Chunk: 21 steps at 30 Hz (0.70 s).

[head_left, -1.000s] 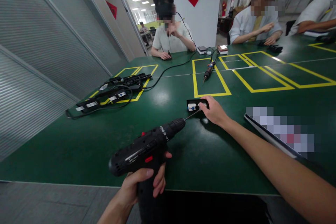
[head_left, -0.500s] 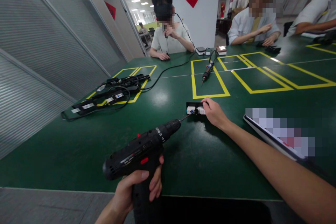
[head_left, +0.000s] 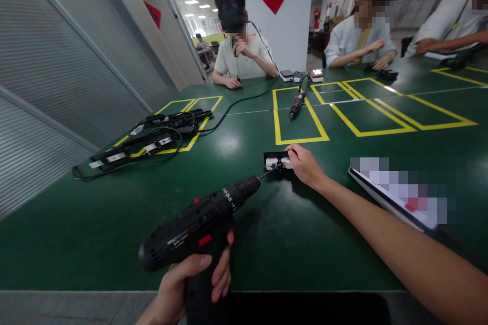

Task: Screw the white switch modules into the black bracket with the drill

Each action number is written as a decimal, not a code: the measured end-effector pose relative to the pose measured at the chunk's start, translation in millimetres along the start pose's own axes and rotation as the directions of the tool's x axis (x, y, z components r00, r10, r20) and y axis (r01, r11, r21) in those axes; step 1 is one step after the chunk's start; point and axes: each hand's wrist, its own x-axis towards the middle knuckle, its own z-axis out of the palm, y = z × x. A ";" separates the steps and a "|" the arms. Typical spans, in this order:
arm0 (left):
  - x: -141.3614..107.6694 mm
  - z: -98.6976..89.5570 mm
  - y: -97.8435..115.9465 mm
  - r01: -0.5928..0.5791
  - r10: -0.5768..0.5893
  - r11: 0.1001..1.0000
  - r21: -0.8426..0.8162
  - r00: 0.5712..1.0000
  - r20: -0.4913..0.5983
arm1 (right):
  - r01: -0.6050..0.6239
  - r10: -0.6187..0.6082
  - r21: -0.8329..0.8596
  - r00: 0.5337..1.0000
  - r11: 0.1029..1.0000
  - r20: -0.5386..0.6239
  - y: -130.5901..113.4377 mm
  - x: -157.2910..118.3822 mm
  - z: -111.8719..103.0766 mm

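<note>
My left hand [head_left: 194,279] is wrapped round the grip of a black cordless drill [head_left: 202,221] with red buttons. The drill points forward and right, and its long thin bit [head_left: 269,171] reaches a small black panel [head_left: 278,156] with white and blue blocks on its near face. Pinching the right end of that panel, my right hand [head_left: 303,162] holds it upright on the green table. Whether the bit's tip sits in a screw is too small to tell.
Black power strips with cables [head_left: 152,137] lie at the left. A corded screwdriver-like tool [head_left: 296,106] rests inside a yellow taped rectangle [head_left: 301,139]. A tablet-like device [head_left: 396,195] lies right of my forearm. Across the green table [head_left: 114,228] sit other people [head_left: 244,51].
The whole view has shifted slightly, so things appear a little further left. Both hands keep their holds, and the bit stays at the panel.
</note>
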 end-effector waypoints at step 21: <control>-0.1 -4.6 -0.1 -0.003 0.001 1.000 0.021 0.996 0.084 | -0.016 0.018 0.032 0.998 0.999 -0.057 3.6 2.3 3.5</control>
